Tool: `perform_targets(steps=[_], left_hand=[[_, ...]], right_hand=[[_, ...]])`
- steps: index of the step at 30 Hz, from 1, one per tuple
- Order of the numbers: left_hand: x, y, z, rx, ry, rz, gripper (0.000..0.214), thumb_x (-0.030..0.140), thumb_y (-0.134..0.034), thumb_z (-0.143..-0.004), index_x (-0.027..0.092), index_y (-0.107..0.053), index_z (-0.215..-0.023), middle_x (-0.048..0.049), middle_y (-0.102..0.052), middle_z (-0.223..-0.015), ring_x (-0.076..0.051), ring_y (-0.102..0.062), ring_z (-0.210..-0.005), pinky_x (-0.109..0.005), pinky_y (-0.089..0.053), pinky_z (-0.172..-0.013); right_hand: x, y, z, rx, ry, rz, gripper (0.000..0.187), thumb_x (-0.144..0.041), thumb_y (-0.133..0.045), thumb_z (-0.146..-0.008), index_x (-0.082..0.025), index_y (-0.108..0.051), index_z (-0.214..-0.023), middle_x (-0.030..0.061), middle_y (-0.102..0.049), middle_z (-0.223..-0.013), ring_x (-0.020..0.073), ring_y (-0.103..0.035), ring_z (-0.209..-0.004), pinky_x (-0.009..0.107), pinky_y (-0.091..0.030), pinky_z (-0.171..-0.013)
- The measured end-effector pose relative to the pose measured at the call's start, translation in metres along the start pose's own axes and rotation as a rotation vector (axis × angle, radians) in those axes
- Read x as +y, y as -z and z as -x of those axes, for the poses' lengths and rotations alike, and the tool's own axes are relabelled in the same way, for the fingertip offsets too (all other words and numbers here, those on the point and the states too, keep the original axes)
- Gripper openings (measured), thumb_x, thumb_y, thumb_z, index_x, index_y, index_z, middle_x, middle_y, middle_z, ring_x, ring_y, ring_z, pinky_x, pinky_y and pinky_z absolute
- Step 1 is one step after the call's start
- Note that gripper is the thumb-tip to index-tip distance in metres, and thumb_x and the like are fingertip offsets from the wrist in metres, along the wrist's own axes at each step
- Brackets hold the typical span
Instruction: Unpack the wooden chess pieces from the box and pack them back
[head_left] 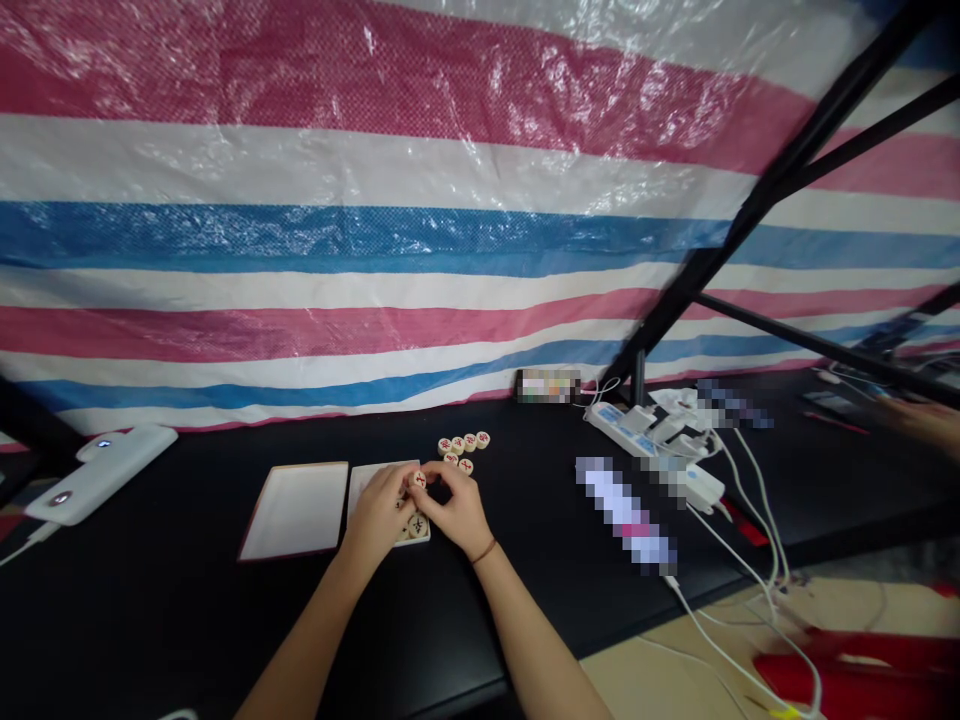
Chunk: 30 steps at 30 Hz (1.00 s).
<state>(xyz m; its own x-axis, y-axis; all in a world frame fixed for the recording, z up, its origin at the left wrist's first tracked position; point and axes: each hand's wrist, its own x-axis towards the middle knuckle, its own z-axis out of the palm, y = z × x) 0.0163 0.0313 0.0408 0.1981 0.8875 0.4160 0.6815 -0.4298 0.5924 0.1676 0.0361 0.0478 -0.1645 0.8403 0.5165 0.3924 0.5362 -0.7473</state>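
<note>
1. Hands meet over the white tray [360,478]: left hand [382,515] and right hand [456,510] pinch one round chess piece [418,480] between their fingertips.
2. Placing it well likely means lowering it flat beside the pieces in the tray [417,526].
3. Loose pieces [463,447] lie just behind, clear of both hands.

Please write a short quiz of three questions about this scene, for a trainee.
1. True or false: both hands hold one disc between them.
2. Where do the loose discs lie? A) on the lid B) on the table beyond the hands C) on the power strip
3. What is on the wrist of the right hand?

Key:
1. True; the left hand and the right meet on it.
2. B
3. A thin band.
</note>
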Motion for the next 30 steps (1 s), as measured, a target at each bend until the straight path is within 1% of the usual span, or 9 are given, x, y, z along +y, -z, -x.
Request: perform_targets(steps=[2,3,5,7,10,13,15,22,30], left_hand=[[-0.002,0.0,0.0,-0.001,-0.037,-0.039,0.025,0.021,-0.055,-0.085,0.022,-0.059,-0.109,-0.0061,-0.068,-0.106,-0.021,-0.061,-0.098,-0.035,-0.048,-0.088],[-0.003,0.001,0.0,0.005,-0.046,-0.068,0.027,0.023,-0.054,-0.086,0.021,-0.058,-0.113,-0.0067,-0.067,-0.107,-0.022,-0.06,-0.1,-0.036,-0.047,-0.089],[-0.005,0.005,0.0,0.023,-0.029,-0.134,0.032,0.027,-0.052,-0.088,0.021,-0.056,-0.119,-0.0078,-0.067,-0.108,-0.023,-0.06,-0.1,-0.039,-0.046,-0.09],[-0.008,0.01,0.0,0.046,0.021,-0.183,0.032,0.028,-0.048,-0.09,0.021,-0.056,-0.12,-0.0084,-0.067,-0.106,-0.024,-0.06,-0.099,-0.04,-0.046,-0.089],[-0.012,0.015,0.0,0.072,0.079,-0.205,0.029,0.026,-0.044,-0.09,0.02,-0.06,-0.113,-0.0083,-0.068,-0.105,-0.024,-0.06,-0.099,-0.04,-0.046,-0.09],[-0.015,0.019,-0.001,0.085,0.098,-0.202,0.027,0.025,-0.044,-0.089,0.021,-0.062,-0.109,-0.0077,-0.068,-0.105,-0.023,-0.061,-0.098,-0.039,-0.046,-0.091],[-0.016,0.02,-0.002,0.09,0.103,-0.198,0.027,0.025,-0.044,-0.089,0.021,-0.063,-0.107,-0.0075,-0.068,-0.104,-0.023,-0.061,-0.096,-0.038,-0.047,-0.089],[-0.016,0.023,-0.002,0.069,0.126,-0.205,0.028,0.026,-0.043,-0.088,0.02,-0.066,-0.103,-0.0079,-0.07,-0.101,-0.024,-0.063,-0.092,-0.039,-0.048,-0.086],[-0.016,0.024,-0.002,0.055,0.149,-0.196,0.027,0.027,-0.043,-0.089,0.021,-0.066,-0.102,-0.0068,-0.07,-0.101,-0.022,-0.063,-0.093,-0.036,-0.047,-0.086]], right_hand=[[0.005,0.003,0.001,0.084,-0.026,0.025,0.017,-0.029,-0.058,-0.081,-0.018,-0.066,-0.092,0.0043,-0.068,-0.084,0.0158,-0.061,-0.076,0.028,-0.049,-0.074],[0.009,0.006,0.002,0.159,-0.064,0.056,0.019,-0.029,-0.057,-0.081,-0.017,-0.067,-0.094,0.0054,-0.069,-0.086,0.0163,-0.062,-0.077,0.028,-0.049,-0.074],[0.021,0.017,0.003,0.335,-0.18,0.146,0.025,-0.032,-0.055,-0.083,-0.016,-0.067,-0.097,0.0078,-0.07,-0.09,0.0178,-0.062,-0.077,0.03,-0.048,-0.073],[0.034,0.027,0.004,0.42,-0.287,0.243,0.029,-0.036,-0.053,-0.084,-0.015,-0.068,-0.098,0.0095,-0.07,-0.092,0.0201,-0.061,-0.08,0.033,-0.048,-0.075],[0.047,0.035,0.006,0.333,-0.338,0.347,0.027,-0.037,-0.054,-0.082,-0.017,-0.069,-0.095,0.0087,-0.07,-0.089,0.0227,-0.06,-0.085,0.034,-0.046,-0.079],[0.051,0.033,0.007,0.225,-0.333,0.434,0.017,-0.03,-0.055,-0.08,-0.02,-0.066,-0.089,0.0054,-0.069,-0.084,0.0225,-0.058,-0.085,0.033,-0.044,-0.078],[0.051,0.03,0.008,0.188,-0.325,0.489,0.013,-0.026,-0.055,-0.079,-0.021,-0.064,-0.087,0.0042,-0.067,-0.083,0.0219,-0.057,-0.085,0.031,-0.042,-0.076],[0.054,0.026,0.007,0.13,-0.349,0.575,0.013,-0.02,-0.054,-0.08,-0.022,-0.06,-0.091,0.0037,-0.067,-0.091,0.0226,-0.054,-0.089,0.03,-0.035,-0.072],[0.055,0.023,0.005,0.161,-0.325,0.568,0.012,-0.022,-0.054,-0.082,-0.021,-0.062,-0.091,0.0044,-0.067,-0.095,0.0213,-0.055,-0.09,0.028,-0.035,-0.072]])
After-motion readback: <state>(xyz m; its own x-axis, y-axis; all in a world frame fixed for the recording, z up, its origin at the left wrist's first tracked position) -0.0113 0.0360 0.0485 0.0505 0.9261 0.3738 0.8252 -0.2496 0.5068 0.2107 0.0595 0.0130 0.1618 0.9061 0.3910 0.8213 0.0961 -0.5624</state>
